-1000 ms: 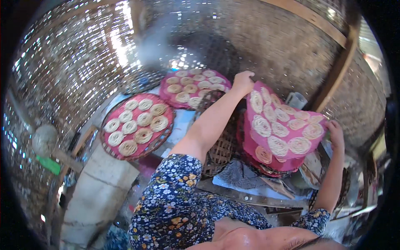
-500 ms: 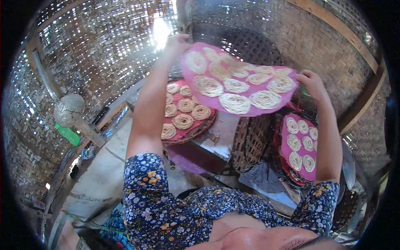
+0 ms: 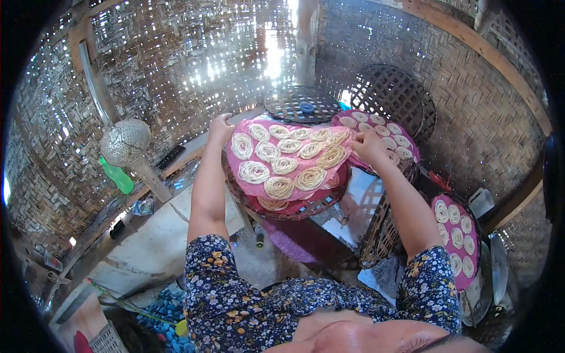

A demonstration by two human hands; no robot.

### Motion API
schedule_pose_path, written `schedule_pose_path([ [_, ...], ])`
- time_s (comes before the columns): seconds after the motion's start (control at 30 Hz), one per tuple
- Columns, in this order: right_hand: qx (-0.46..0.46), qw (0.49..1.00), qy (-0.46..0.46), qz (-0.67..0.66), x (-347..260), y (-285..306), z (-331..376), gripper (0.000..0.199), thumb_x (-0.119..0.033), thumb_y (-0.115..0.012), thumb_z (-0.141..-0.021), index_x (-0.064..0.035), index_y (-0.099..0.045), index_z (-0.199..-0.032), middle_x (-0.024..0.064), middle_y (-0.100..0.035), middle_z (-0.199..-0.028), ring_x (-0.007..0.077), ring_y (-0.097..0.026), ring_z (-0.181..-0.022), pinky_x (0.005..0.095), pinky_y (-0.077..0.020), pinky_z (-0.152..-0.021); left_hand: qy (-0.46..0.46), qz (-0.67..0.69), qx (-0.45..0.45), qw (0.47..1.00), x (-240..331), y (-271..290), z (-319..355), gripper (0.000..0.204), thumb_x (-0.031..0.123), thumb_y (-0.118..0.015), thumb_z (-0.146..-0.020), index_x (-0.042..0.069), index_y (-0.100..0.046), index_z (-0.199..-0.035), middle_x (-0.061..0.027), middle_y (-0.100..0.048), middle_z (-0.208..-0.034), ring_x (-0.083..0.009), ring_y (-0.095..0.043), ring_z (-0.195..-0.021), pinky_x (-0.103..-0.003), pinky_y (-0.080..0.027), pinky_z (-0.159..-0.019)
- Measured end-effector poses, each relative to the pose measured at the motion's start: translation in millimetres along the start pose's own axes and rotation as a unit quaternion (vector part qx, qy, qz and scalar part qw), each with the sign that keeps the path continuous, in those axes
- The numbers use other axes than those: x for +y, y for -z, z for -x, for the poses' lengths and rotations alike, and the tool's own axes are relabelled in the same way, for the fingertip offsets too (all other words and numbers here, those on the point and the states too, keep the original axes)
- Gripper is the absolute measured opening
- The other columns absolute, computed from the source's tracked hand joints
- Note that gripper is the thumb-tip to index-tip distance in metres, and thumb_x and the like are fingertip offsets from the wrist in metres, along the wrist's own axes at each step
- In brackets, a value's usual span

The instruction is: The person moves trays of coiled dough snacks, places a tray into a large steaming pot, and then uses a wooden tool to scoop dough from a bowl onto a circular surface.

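Coils (image 3: 278,187) of pale strands are borne on a pink sheet (image 3: 292,156) suspended over a round woven tray (image 3: 306,207), its left edge apparently pinched by the left hand (image 3: 221,129), its right edge by the right hand (image 3: 369,147). More coils are glimpsed beneath. Laying-down appears to be under way; level lowering and an even release seem called for.
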State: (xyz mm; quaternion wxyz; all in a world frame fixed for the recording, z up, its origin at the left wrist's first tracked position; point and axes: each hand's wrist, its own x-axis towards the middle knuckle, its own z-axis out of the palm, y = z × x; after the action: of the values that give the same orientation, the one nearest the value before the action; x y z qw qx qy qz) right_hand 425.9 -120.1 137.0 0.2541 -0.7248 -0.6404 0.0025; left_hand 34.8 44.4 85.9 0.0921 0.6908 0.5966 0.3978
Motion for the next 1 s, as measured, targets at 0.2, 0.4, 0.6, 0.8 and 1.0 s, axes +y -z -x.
schedule_pose_path([
  [0.2, -0.097, 0.992, 0.061, 0.051, 3.8, -1.9, 19.6, 0.025, -0.027, -0.058, -0.068, -0.0094, -0.066, -0.084, 0.0166, -0.061, -0.084, 0.0308, -0.059, -0.08, 0.039, -0.0467, -0.075, 0.039, -0.003, -0.04, 0.998, -18.2, -16.6, 9.6, 0.044, 0.015, -0.063, -0.063, 0.01, -0.059, -0.106, -0.0121, -0.064, -0.08, -0.023, -0.062, -0.076, -0.032, -0.048, -0.07],
  [0.4, -0.187, 0.959, 0.07, 0.2, -6.6, 0.0, 37.2, 0.029, -0.031, -0.06, -0.069, -0.0073, -0.063, -0.084, 0.0156, -0.059, -0.088, 0.0312, -0.057, -0.088, 0.0406, -0.0457, -0.076, 0.102, -0.002, -0.1, 0.99, -69.4, -35.0, 5.2, 0.053, 0.024, -0.065, -0.059, 0.009, -0.057, -0.109, -0.0173, -0.06, -0.099, -0.0255, -0.06, -0.09, -0.033, -0.046, -0.079],
  [0.6, -0.143, 0.983, 0.086, -0.076, -0.1, 87.4, 56.6, 0.029, -0.025, -0.064, -0.064, -0.0059, -0.059, -0.086, 0.0119, -0.056, -0.082, 0.0231, -0.054, -0.073, 0.0328, -0.043, -0.065, 0.064, 0.047, 0.035, 0.996, -1.0, -12.0, 34.6, 0.048, 0.02, -0.065, -0.069, 0.003, -0.053, -0.112, -0.0138, -0.06, -0.1, -0.0193, -0.058, -0.087, -0.029, -0.046, -0.074],
  [0.8, -0.025, 0.988, 0.025, -0.153, 40.5, 190.2, 130.5, 0.048, -0.011, -0.065, -0.063, -0.0075, -0.05, -0.109, 0.0031, -0.041, -0.077, 0.0122, -0.042, -0.073, 0.023, -0.0367, -0.069, -0.186, 0.15, 0.194, 0.951, 111.1, -0.7, 156.6, 0.028, 0.011, -0.06, -0.076, 0.001, -0.058, -0.102, -0.0131, -0.059, -0.096, -0.0239, -0.056, -0.085, -0.031, -0.045, -0.075],
  [1.0, -0.019, 0.997, -0.043, -0.068, 108.6, 236.7, 202.6, 0.043, -0.011, -0.067, -0.063, -0.0006, -0.048, -0.1, 0.0013, -0.051, -0.071, 0.01, -0.047, -0.066, 0.0241, -0.0408, -0.061, -0.465, 0.162, 0.143, 0.859, 170.9, -76.3, 280.5, 0.03, 0.014, -0.06, -0.074, 0.005, -0.052, -0.102, -0.0106, -0.054, -0.101, -0.0279, -0.05, -0.09, -0.04, -0.039, -0.081],
])
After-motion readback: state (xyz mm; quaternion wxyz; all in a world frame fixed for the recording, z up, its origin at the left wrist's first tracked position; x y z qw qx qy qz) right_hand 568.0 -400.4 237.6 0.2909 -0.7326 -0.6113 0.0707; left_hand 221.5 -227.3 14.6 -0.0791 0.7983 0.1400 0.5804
